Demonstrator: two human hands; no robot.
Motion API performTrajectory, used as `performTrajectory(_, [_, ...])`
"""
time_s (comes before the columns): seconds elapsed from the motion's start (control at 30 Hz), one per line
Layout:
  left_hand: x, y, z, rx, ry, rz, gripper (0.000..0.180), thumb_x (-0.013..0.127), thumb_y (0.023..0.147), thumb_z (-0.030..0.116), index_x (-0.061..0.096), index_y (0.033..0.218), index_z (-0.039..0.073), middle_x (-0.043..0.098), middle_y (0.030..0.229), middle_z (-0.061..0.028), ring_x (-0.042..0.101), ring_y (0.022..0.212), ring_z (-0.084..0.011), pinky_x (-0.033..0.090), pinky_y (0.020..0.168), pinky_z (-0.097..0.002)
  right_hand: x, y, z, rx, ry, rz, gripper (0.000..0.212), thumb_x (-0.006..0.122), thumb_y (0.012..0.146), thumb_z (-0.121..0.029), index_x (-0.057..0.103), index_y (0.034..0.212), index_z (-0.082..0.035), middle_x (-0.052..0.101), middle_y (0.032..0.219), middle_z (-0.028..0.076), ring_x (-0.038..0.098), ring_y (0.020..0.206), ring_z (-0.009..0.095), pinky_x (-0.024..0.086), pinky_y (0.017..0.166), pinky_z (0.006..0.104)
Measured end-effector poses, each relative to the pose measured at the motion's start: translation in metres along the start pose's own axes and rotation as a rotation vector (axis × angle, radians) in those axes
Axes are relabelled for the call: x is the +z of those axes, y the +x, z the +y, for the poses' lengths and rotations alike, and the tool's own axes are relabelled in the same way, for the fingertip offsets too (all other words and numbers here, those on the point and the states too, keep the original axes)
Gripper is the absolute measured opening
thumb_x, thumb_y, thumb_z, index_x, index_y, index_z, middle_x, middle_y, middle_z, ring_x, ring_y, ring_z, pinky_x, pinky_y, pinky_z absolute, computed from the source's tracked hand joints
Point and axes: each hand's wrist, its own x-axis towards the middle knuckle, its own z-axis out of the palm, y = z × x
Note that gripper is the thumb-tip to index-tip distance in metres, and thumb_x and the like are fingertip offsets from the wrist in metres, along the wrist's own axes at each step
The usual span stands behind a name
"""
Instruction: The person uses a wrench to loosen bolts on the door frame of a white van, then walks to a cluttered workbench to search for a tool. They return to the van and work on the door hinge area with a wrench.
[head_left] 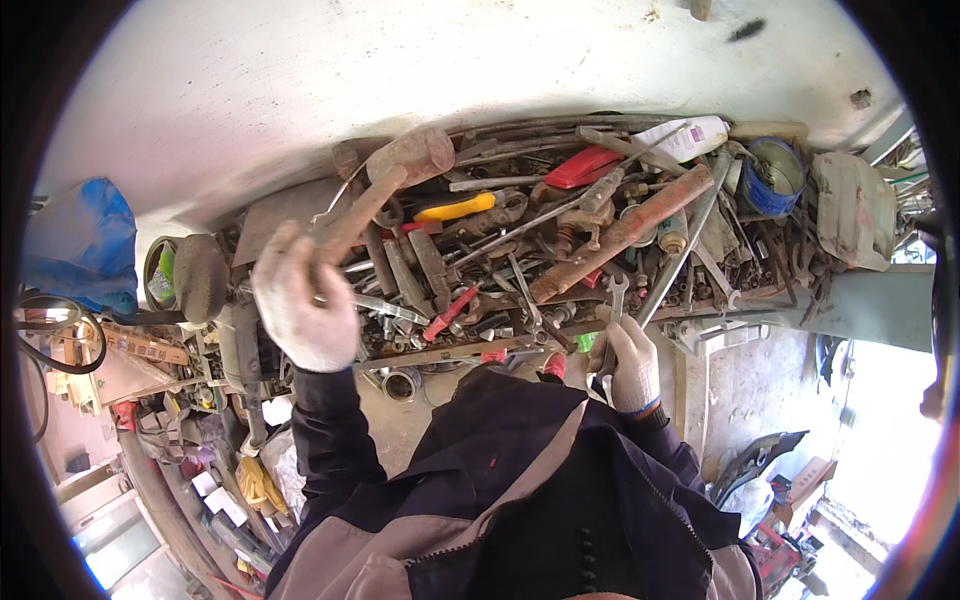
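My left hand point(308, 300), in a white work glove, is closed round the lower end of a worn wooden handle. The handle belongs to a mallet point(412, 155) with a thick, cylindrical brown head, raised over the left part of the tool pile. In my right hand point(630, 365), also gloved in white, an open-ended wrench point(618, 293) stands with its jaw up, gripped near the bench's front edge. Around them lie a yellow-handled tool point(455, 207), a red-handled tool point(450, 314), a rusty pipe point(630, 235) and another wrench point(522, 285).
Loose tools and metal parts cover the long bench against a white wall. A white tube point(685, 138), a blue tin point(773, 178) and a dirty plastic canister point(855, 210) stand at the right. A blue bag point(80, 240) is at the far left, above cluttered shelves.
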Motion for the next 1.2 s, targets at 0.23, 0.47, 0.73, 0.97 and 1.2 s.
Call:
performTrajectory(0.23, [-0.001,-0.019,-0.053,-0.184,0.364,-0.147,0.025,0.075,0.097,0.008,0.078,0.121,0.005,0.074,0.134,-0.0162,0.068,0.128,-0.0341,0.049,0.120,-0.0506,0.027,0.008,-0.006,0.025,-0.013,-0.003,0.044,0.052,0.114,-0.023,0.063,0.147,0.003,0.067,0.082,0.003,0.062,0.065,0.009,0.048,0.059,0.0231])
performTrajectory(0.47, [0.014,-0.053,-0.006,0.162,0.076,-0.225,0.052,0.087,0.089,0.028,0.069,0.134,0.009,0.067,0.147,-0.0120,0.060,0.141,-0.0334,0.041,0.126,-0.0597,0.036,0.012,-0.001,0.023,-0.066,0.001,0.046,0.051,0.114,-0.029,0.063,0.145,0.004,0.065,0.081,0.004,0.062,0.065,0.011,0.051,0.058,0.0253])
performTrajectory(0.73, [0.062,-0.043,0.064,0.289,-0.091,-0.675,0.057,0.092,0.080,0.034,0.075,0.127,0.006,0.066,0.140,-0.0130,0.055,0.141,-0.0350,0.040,0.124,-0.0563,0.039,0.005,0.013,-0.001,-0.114,0.108,0.032,0.053,0.112,-0.023,0.071,0.127,-0.001,0.064,0.078,0.002,0.060,0.062,0.010,0.047,0.056,0.0254])
performTrajectory(0.97, [0.060,-0.041,0.050,0.349,-0.134,-0.511,0.038,0.085,0.078,0.017,0.072,0.112,0.008,0.067,0.139,-0.0112,0.055,0.142,-0.0339,0.040,0.126,-0.0588,0.029,-0.011,0.022,0.030,-0.096,0.181,0.026,0.054,0.110,-0.022,0.070,0.106,-0.002,0.063,0.074,0.002,0.059,0.058,0.010,0.047,0.056,0.0263])
performTrajectory(1.2, [0.043,-0.024,0.016,0.333,-0.097,-0.436,0.018,0.081,0.081,0.012,0.072,0.096,0.008,0.072,0.132,-0.0118,0.062,0.135,-0.0357,0.046,0.121,-0.0561,0.012,-0.030,0.037,0.000,-0.060,0.171,0.023,0.057,0.112,-0.018,0.071,0.108,0.000,0.062,0.073,0.002,0.058,0.060,0.009,0.048,0.058,0.0268])
